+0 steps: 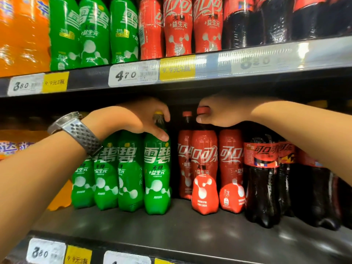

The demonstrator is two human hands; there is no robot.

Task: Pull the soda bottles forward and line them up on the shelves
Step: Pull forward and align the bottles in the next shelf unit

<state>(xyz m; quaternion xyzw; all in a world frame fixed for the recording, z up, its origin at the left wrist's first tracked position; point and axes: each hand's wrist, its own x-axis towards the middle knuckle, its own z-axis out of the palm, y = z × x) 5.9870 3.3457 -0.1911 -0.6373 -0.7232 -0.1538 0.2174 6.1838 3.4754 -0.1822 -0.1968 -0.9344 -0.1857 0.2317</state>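
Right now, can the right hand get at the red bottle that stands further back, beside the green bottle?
Probably yes. The back red bottle shows a free cap just left of the right hand, nothing between. But its fingers grip the front red bottle, so they must let go first.

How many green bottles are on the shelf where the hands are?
4, side by side left of the red bottles: the leftmost green bottle, partly hidden, the second, the third, and the front green bottle, which the left hand grips. Others may hide behind.
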